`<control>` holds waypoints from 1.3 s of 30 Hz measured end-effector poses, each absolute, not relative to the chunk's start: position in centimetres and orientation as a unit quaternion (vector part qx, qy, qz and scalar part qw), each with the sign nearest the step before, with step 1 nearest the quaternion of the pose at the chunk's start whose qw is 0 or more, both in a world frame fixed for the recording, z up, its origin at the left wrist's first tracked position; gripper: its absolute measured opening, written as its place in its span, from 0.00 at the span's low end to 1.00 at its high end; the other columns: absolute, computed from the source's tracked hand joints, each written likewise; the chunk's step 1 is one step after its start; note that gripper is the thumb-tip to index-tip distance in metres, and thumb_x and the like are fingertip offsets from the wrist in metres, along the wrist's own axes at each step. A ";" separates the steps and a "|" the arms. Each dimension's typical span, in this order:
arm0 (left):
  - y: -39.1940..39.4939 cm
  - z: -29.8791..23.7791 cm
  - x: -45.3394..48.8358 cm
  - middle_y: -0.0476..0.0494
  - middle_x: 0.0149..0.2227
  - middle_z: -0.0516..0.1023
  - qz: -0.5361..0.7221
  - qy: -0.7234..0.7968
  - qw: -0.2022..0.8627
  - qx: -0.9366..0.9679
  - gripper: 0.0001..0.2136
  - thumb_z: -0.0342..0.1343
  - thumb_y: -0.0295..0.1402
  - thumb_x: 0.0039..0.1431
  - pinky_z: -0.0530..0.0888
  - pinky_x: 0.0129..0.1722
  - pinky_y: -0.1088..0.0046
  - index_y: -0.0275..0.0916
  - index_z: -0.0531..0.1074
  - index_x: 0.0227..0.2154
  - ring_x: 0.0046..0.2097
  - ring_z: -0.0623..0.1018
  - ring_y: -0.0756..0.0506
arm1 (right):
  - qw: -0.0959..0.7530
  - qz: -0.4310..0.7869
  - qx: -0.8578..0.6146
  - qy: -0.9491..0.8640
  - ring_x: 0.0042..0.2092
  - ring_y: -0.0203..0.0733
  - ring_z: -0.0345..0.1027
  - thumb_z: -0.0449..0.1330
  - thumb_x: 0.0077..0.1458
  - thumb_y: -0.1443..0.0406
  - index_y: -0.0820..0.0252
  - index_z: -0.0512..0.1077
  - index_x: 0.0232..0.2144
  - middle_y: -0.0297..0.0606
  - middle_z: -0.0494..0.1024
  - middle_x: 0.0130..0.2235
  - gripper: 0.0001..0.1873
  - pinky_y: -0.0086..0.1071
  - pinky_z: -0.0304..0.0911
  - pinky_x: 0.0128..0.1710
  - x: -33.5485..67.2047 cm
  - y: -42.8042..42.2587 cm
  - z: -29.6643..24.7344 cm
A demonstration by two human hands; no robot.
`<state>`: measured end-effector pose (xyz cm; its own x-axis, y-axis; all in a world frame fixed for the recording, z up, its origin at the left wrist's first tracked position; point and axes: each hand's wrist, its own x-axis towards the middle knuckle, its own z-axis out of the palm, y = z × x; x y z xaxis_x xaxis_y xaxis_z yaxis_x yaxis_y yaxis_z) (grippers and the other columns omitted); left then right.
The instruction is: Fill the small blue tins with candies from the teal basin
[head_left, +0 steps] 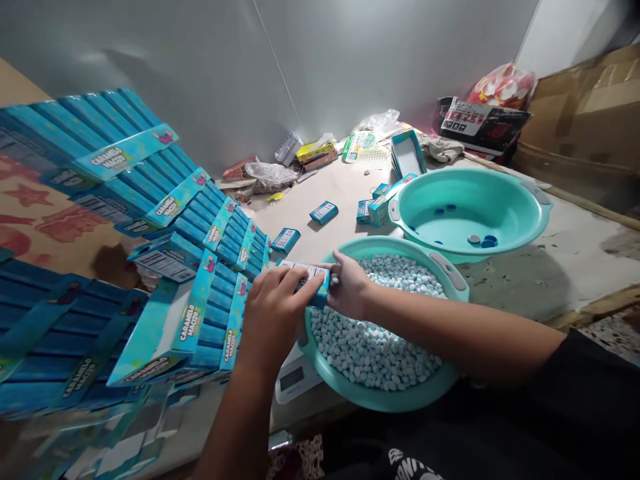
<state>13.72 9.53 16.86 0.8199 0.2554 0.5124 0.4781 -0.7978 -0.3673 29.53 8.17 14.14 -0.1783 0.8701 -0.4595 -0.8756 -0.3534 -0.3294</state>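
Observation:
My left hand (277, 310) grips a small blue candy box (320, 293), tilted with its printed white panel facing up. At the box's right end is my right hand (353, 285), fingers curled, with a pale candy showing between them. Whether that end of the box is open is hidden by the fingers. Both hands are over the rim of a turquoise basin (390, 400) heaped with small white and pale blue candies (380, 353). Two more blue boxes (324, 212) lie flat on the table beyond my hands.
Stacked display trays (195, 320) of blue boxes rise on the left. A second turquoise basin (470, 200) holding a few dark blue discs stands at right. A scale (295, 380) sits by the candy basin. Cartons (590, 133) and plastic bags (273, 175) lie at the back.

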 end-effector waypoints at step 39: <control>8.0 6.4 6.7 0.33 0.60 0.70 -0.459 -0.542 -0.297 -0.638 0.35 0.66 0.37 0.51 0.71 0.59 0.56 0.42 0.60 0.61 0.60 0.73 0.38 | 0.176 0.260 -0.511 -0.800 0.42 0.52 0.70 0.62 0.50 0.71 0.59 0.80 0.32 0.48 0.77 0.40 0.08 0.40 0.61 0.46 31.4 7.0 12.2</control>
